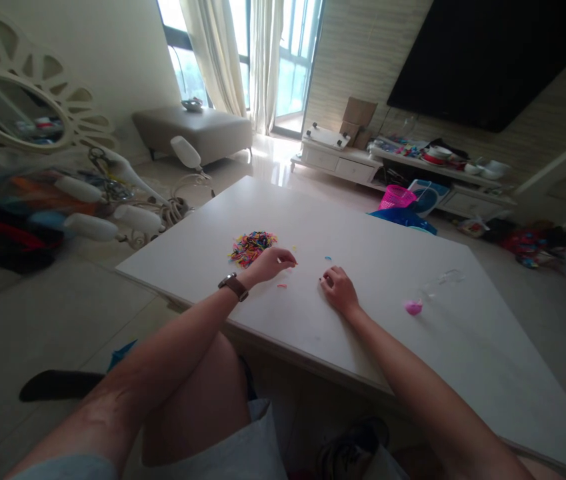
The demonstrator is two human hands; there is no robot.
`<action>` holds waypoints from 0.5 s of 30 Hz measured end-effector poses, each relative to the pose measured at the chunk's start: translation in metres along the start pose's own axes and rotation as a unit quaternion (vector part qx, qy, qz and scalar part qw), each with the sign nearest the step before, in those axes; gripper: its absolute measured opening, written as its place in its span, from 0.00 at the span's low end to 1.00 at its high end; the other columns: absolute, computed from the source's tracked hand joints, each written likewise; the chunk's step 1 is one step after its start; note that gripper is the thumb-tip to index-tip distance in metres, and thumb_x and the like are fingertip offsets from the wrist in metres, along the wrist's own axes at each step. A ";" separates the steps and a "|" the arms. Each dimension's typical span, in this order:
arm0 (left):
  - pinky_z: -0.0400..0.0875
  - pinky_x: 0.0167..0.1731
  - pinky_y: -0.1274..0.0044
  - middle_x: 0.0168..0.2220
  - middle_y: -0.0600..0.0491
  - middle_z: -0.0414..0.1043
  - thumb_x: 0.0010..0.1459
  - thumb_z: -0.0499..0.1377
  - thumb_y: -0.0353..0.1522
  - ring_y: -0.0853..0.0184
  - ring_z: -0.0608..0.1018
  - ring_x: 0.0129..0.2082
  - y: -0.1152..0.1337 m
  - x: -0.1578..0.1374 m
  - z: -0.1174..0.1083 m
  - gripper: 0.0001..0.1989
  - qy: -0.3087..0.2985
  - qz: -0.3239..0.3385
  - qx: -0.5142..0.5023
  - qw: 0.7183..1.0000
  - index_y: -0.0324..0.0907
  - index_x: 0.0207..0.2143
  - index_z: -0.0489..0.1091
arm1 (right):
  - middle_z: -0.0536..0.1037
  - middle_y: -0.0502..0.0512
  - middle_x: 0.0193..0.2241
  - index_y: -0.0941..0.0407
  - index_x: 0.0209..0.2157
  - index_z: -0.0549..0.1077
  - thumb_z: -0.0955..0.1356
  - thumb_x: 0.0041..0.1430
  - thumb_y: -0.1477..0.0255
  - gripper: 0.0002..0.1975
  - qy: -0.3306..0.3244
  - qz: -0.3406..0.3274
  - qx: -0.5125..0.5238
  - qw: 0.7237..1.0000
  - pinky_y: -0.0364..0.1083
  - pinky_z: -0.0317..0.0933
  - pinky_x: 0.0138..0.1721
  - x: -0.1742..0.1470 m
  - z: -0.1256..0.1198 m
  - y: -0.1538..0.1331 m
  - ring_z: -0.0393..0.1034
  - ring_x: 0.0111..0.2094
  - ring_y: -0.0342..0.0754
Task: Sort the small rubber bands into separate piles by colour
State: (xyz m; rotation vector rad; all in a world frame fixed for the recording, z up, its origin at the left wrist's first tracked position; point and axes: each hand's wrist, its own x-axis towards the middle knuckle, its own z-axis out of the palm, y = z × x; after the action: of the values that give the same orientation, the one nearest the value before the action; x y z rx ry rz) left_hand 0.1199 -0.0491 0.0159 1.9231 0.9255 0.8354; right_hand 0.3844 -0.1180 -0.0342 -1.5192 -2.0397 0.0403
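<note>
Many small multicoloured pieces (251,247) lie heaped on the white table (307,217), beside the person's left hand (273,264), its fingertips pinched on a tiny piece (296,264). The right hand (340,289) rests nearby, fingers curled; I can't tell whether they grip anything. Farther right sits a pink object (413,308).

Multicoloured pile (251,248): small, thin pieces heaped low on the white tabletop (363,233), partly hidden by the left hand (270,265).
Orange piece (295,264): pinched at that hand's fingertips, its shape too small to be made out.
Blue piece (328,258): laid flat just beyond the right hand (340,290).
Reddish-pink piece (281,286): laid flat, nearer the table edge.
Yellow piece (295,248): left loose beside the pile.
</note>
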 end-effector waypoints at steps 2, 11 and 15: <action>0.70 0.36 0.75 0.33 0.48 0.81 0.57 0.62 0.33 0.65 0.78 0.34 0.003 0.003 0.015 0.08 -0.012 0.011 -0.011 1.000 0.39 0.34 0.80 | 0.74 0.55 0.34 0.52 0.31 0.70 0.64 0.64 0.73 0.07 0.003 -0.015 0.004 1.000 0.51 0.63 0.46 -0.002 -0.004 -0.003 0.67 0.41 0.53; 0.69 0.34 0.76 0.31 0.49 0.80 0.57 0.63 0.35 0.67 0.77 0.32 -0.002 0.004 0.045 0.08 -0.081 0.032 -0.086 0.992 0.38 0.34 0.78 | 0.79 0.56 0.41 0.51 0.46 0.76 0.66 0.68 0.68 0.09 0.060 -0.046 0.101 0.992 0.53 0.67 0.49 -0.009 -0.001 -0.036 0.71 0.45 0.53; 0.69 0.34 0.77 0.31 0.48 0.80 0.57 0.63 0.34 0.68 0.77 0.31 -0.006 0.004 0.043 0.08 -0.085 0.012 -0.090 0.992 0.38 0.34 0.78 | 0.79 0.56 0.35 0.51 0.38 0.77 0.65 0.69 0.67 0.09 0.078 -0.012 0.111 0.991 0.52 0.68 0.45 -0.008 0.001 -0.039 0.72 0.41 0.53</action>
State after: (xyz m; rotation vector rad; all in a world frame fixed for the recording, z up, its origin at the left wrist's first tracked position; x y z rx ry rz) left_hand 0.1553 -0.0598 -0.0076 1.8197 0.7022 0.7289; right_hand 0.3514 -0.1383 -0.0247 -1.3184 -1.8619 0.1317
